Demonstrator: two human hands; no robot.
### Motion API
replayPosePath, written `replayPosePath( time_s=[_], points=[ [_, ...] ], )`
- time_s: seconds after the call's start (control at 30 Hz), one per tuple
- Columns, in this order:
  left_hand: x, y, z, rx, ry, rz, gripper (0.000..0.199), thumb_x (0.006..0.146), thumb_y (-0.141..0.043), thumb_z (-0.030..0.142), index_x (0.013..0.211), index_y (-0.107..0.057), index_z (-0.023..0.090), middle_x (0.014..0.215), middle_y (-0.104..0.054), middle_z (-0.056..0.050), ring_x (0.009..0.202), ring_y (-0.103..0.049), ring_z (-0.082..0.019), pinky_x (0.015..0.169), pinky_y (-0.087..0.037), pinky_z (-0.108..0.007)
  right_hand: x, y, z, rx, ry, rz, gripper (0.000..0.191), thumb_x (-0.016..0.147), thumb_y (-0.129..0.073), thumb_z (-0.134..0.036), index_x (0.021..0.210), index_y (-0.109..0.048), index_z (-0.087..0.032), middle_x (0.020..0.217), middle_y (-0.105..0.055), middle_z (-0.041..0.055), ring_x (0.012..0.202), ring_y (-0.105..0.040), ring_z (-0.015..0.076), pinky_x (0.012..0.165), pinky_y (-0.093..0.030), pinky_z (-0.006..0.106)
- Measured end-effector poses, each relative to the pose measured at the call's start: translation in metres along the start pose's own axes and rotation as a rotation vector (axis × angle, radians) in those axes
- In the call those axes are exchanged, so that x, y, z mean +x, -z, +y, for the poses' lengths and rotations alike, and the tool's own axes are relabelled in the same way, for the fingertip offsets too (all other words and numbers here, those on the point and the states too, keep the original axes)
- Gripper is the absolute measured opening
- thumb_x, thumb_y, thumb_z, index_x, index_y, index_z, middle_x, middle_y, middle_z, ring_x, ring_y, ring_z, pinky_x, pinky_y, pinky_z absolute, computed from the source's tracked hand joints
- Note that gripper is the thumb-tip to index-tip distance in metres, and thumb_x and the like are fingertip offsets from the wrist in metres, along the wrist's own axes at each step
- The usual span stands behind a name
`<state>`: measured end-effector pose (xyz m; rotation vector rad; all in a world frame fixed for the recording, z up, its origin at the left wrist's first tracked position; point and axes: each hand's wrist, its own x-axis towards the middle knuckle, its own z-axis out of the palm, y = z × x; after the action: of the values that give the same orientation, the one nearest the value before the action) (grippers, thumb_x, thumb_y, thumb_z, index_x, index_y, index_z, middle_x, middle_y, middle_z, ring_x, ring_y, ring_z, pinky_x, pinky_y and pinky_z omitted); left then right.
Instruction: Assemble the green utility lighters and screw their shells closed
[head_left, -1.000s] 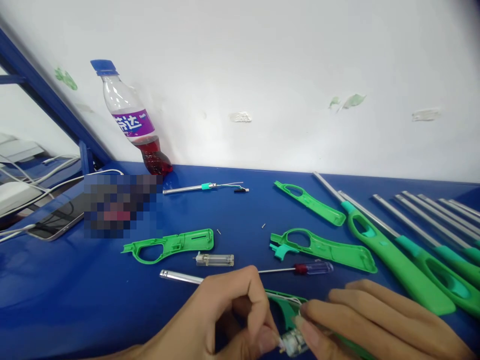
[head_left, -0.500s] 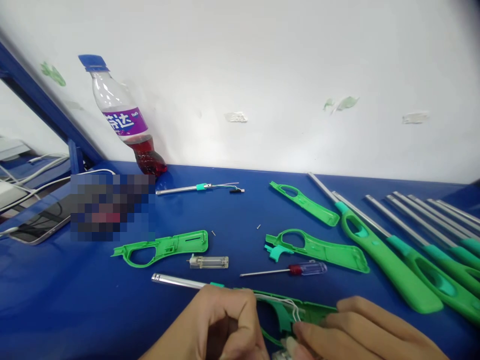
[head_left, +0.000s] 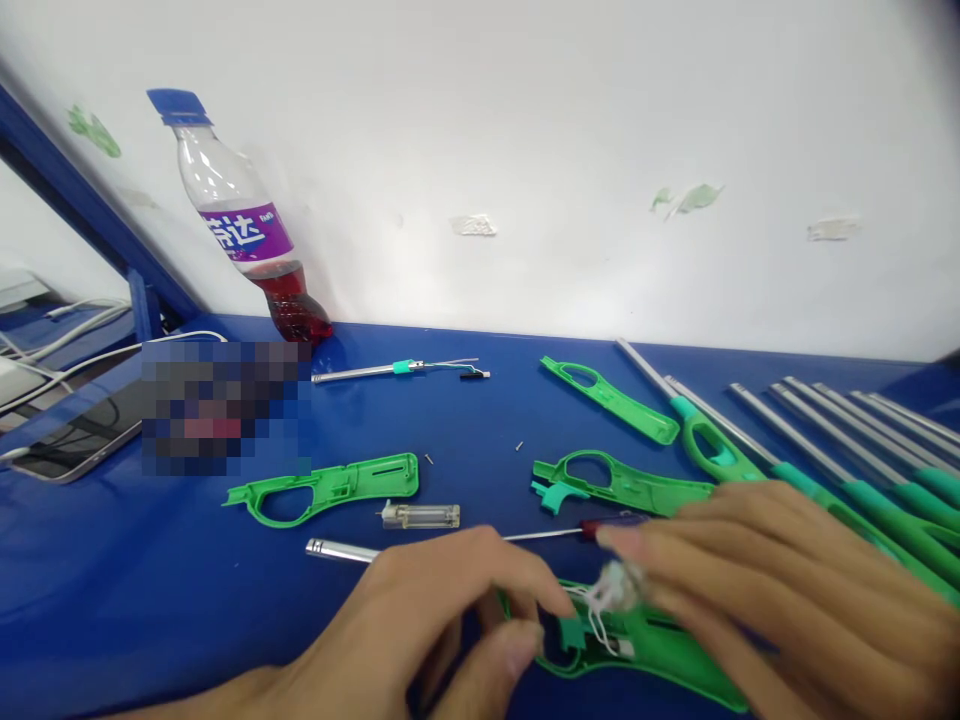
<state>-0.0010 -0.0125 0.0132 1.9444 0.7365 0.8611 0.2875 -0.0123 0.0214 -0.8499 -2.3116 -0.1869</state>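
Near the table's front edge lies a green lighter handle half [head_left: 675,650], its inner side up, with a teal trigger [head_left: 572,632] and white wires [head_left: 598,625] in it. My left hand [head_left: 442,620] is closed around its front end, index fingertip by the trigger, thumb below. The metal lighter tube [head_left: 341,550] sticks out to the left from under that hand. My right hand [head_left: 780,590] is raised over the handle half's right part. Between its thumb and fingers is a clear fuel tank [head_left: 622,583], blurred and mostly hidden, with the white wires close by.
Behind my hands lie another fuel tank [head_left: 421,515], a screwdriver [head_left: 544,535], green handle halves [head_left: 352,480] and small screws [head_left: 519,446]. Several assembled lighters [head_left: 720,450] line the right. A soda bottle [head_left: 244,230] leans at the back left, near a phone [head_left: 82,450].
My right hand has lifted up and away from me with the clear tank, now covering the screwdriver's handle. My left hand has opened slightly, its index finger reaching further right along the handle half.
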Motion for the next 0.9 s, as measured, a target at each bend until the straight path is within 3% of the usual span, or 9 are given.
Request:
replayPosePath(
  time_s=[0.07, 0.1, 0.17, 0.27, 0.37, 0.5, 0.73, 0.83, 0.9],
  points=[
    [-0.002, 0.001, -0.001, 0.478, -0.234, 0.114, 0.02, 0.115, -0.053, 0.024, 0.124, -0.07, 0.027, 0.104, -0.08, -0.003, 0.094, -0.077, -0.021, 0.085, -0.065, -0.03, 0.003, 0.001, 0.005, -0.006, -0.046, 0.011, 0.035, 0.11, -0.061, -0.007, 0.14, -0.069, -0.025, 0.116, -0.084, -0.0015, 0.098, -0.074, 0.0185, 0.097, -0.049, 0.037],
    [-0.003, 0.001, -0.001, 0.647, -0.267, 0.103, 0.021, 0.115, -0.055, 0.022, 0.129, -0.07, 0.026, 0.113, -0.081, -0.004, 0.107, -0.077, -0.024, 0.099, -0.065, -0.037, 0.004, 0.001, 0.006, -0.013, -0.065, 0.011, 0.033, 0.111, -0.061, -0.008, 0.14, -0.068, -0.024, 0.117, -0.083, -0.0006, 0.099, -0.073, 0.0182, 0.097, -0.049, 0.035],
    [-0.005, 0.002, 0.001, 0.827, -0.245, 0.026, 0.027, 0.113, -0.063, 0.027, 0.14, -0.067, 0.024, 0.127, -0.079, -0.008, 0.123, -0.073, -0.03, 0.111, -0.062, -0.048, 0.007, -0.002, 0.008, -0.02, -0.089, -0.011, 0.026, 0.112, -0.059, -0.012, 0.135, -0.066, -0.022, 0.114, -0.081, 0.0003, 0.1, -0.073, 0.0179, 0.097, -0.048, 0.034],
    [-0.004, 0.004, 0.002, 0.851, -0.236, -0.045, 0.039, 0.111, -0.07, 0.038, 0.145, -0.063, 0.021, 0.13, -0.078, -0.012, 0.12, -0.074, -0.031, 0.107, -0.062, -0.05, 0.01, -0.005, 0.007, -0.02, -0.109, -0.074, 0.02, 0.114, -0.053, -0.015, 0.129, -0.063, -0.022, 0.106, -0.077, 0.0007, 0.095, -0.073, 0.0182, 0.092, -0.048, 0.033],
    [-0.002, 0.005, 0.003, 0.829, -0.252, -0.036, 0.035, 0.112, -0.07, 0.037, 0.141, -0.065, 0.02, 0.12, -0.079, -0.01, 0.11, -0.076, -0.026, 0.102, -0.061, -0.044, 0.011, -0.007, 0.004, -0.068, -0.087, -0.122, 0.024, 0.113, -0.045, -0.014, 0.129, -0.061, -0.022, 0.104, -0.077, 0.0033, 0.095, -0.075, 0.0216, 0.091, -0.051, 0.036],
    [-0.003, 0.004, 0.002, 0.838, -0.257, 0.005, 0.028, 0.114, -0.065, 0.037, 0.136, -0.067, 0.02, 0.114, -0.08, -0.009, 0.104, -0.077, -0.026, 0.099, -0.06, -0.041, 0.004, -0.008, 0.001, -0.107, -0.1, -0.169, 0.024, 0.114, -0.043, -0.019, 0.13, -0.062, -0.022, 0.109, -0.077, 0.0055, 0.101, -0.076, 0.0244, 0.099, -0.051, 0.042],
    [0.0, 0.005, -0.003, 0.854, -0.226, 0.002, 0.025, 0.118, -0.052, 0.035, 0.135, -0.068, 0.024, 0.112, -0.078, -0.006, 0.1, -0.077, -0.025, 0.101, -0.059, -0.042, -0.018, -0.006, 0.0, -0.028, -0.098, -0.252, 0.032, 0.116, -0.048, -0.026, 0.139, -0.071, -0.027, 0.126, -0.077, 0.0032, 0.121, -0.073, 0.0254, 0.124, -0.037, 0.05],
    [0.002, 0.006, -0.005, 0.856, -0.224, 0.008, 0.024, 0.118, -0.052, 0.034, 0.133, -0.068, 0.025, 0.114, -0.078, -0.005, 0.102, -0.077, -0.025, 0.105, -0.058, -0.043, -0.009, -0.004, 0.001, -0.021, -0.023, -0.234, 0.034, 0.117, -0.045, -0.024, 0.136, -0.074, -0.026, 0.115, -0.078, 0.0017, 0.11, -0.075, 0.0215, 0.118, -0.041, 0.043],
    [0.001, 0.007, -0.005, 0.866, -0.23, 0.017, 0.027, 0.119, -0.048, 0.036, 0.137, -0.066, 0.026, 0.115, -0.079, -0.004, 0.103, -0.077, -0.025, 0.106, -0.058, -0.043, 0.002, -0.003, 0.003, -0.006, 0.026, -0.217, 0.037, 0.119, -0.04, -0.021, 0.122, -0.077, -0.025, 0.099, -0.077, -0.0007, 0.092, -0.074, 0.0182, 0.104, -0.045, 0.037]
  ],
)
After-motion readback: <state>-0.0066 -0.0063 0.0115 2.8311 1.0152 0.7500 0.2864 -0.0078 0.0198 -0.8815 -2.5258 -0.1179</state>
